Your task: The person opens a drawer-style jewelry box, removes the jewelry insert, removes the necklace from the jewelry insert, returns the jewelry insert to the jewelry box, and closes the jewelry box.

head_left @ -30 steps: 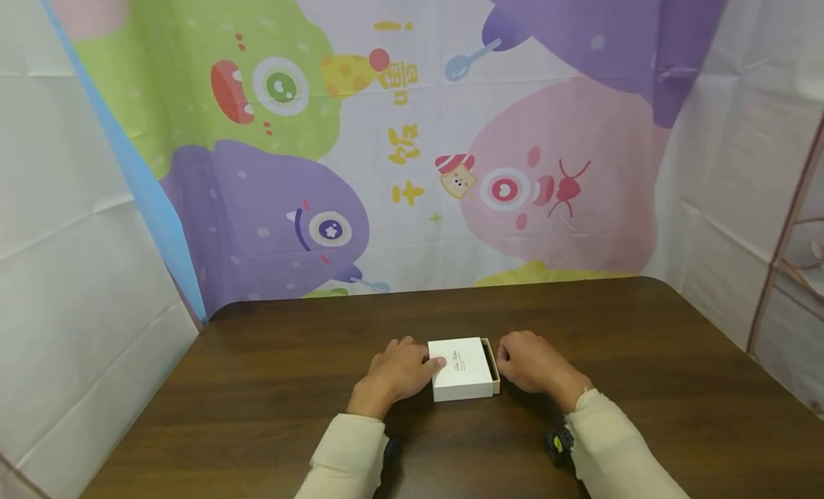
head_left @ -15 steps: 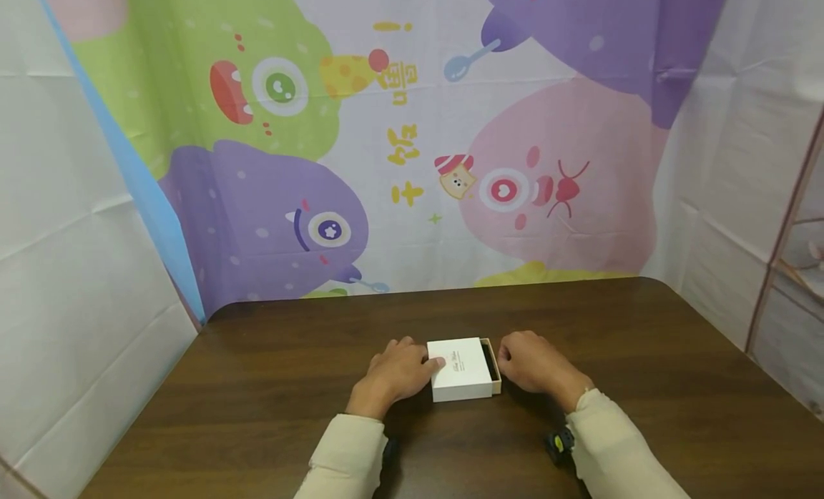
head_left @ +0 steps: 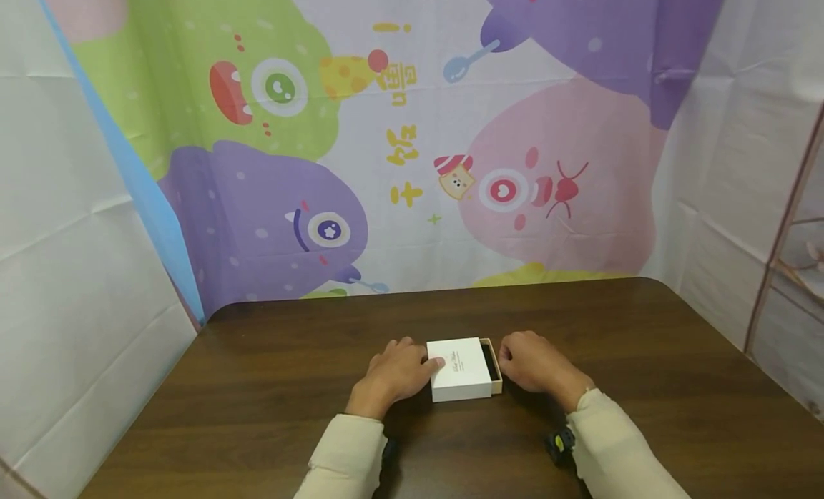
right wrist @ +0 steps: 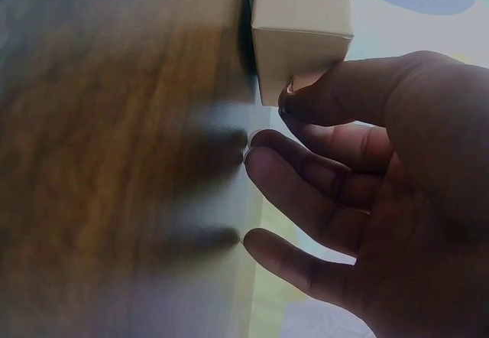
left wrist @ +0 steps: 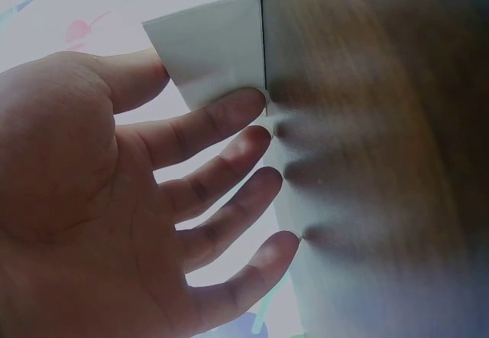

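Your left hand holds one small box at its left end, thumb over the top edge, forefinger against the end face, the other three fingers spread below with their tips at the tabletop. Your right hand, at the box's opposite end, pinches thumb and forefinger together against the tray; what sits between those tips is too small to make out, and its three remaining fingers lie apart. The box is on the table, directly between your two hands, and has two parts: a flat, squarish white cover with thin dark lettering running sideways, and a cream tray jutting a little from its right side, showing a strip of black interior. Nearer you than the box are two cream cuffs, with one dark device under each wrist, the right one bearing a yellow-green patch. All round the box spreads one dark brown wooden table; beyond it hangs one printed cloth with at least four large cartoon figures: one green, one pink, two purple.
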`<state>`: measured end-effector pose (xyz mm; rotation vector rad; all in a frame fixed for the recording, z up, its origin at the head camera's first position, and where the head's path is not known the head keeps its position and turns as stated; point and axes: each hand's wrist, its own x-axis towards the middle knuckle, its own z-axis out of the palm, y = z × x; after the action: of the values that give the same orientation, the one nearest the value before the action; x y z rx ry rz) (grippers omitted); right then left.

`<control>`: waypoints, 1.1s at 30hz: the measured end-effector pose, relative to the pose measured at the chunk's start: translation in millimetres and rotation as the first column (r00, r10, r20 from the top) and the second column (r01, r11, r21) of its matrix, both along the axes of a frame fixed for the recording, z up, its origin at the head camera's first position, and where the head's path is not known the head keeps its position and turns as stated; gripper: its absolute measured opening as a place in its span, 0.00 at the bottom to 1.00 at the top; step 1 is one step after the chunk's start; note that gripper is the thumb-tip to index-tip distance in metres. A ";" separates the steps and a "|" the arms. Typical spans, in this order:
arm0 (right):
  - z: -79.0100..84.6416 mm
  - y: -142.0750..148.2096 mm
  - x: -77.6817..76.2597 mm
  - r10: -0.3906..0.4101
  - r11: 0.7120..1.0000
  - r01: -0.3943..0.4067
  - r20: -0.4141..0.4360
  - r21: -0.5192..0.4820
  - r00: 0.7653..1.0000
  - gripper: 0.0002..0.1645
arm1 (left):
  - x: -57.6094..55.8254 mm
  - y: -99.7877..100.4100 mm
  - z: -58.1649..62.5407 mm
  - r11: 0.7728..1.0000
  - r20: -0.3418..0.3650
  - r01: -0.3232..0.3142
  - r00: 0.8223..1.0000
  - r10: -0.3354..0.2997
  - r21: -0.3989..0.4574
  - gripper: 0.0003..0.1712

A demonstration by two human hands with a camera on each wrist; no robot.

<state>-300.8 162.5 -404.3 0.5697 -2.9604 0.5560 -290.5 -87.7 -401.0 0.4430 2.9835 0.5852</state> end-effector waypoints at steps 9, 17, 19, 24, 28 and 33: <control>-0.2 0.5 -0.5 -0.014 1.000 0.014 0.032 0.003 0.999 0.11 | -1.2 0.0 0.0 1.000 -0.003 0.010 1.000 -0.010 -0.001 0.27; 0.4 0.7 0.1 -0.009 1.000 0.010 0.044 -0.003 0.999 0.11 | -0.4 -0.5 0.7 1.000 -0.003 0.001 1.000 -0.001 0.001 0.26; 0.3 0.3 0.9 -0.018 1.000 0.018 0.058 -0.002 0.998 0.11 | 0.1 -0.5 -0.1 1.000 0.000 0.001 1.000 -0.001 -0.003 0.26; 0.9 -0.7 1.2 -0.029 1.000 0.029 0.066 -0.005 0.997 0.11 | 0.2 -1.3 -0.8 1.000 -0.006 -0.003 1.000 0.003 -0.006 0.26; 1.1 0.4 1.1 -0.025 1.000 0.025 0.068 -0.004 0.997 0.11 | 0.1 -1.5 -0.9 1.000 -0.006 -0.003 1.000 0.003 -0.004 0.26; 1.4 2.9 1.9 -0.018 1.000 0.018 0.060 -0.007 0.998 0.11 | 0.2 -0.7 0.0 1.000 -0.002 0.003 1.000 -0.003 -0.003 0.27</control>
<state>-298.9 165.4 -402.9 0.5344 -3.0149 0.5932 -290.3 -88.4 -401.0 0.4488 2.9847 0.5809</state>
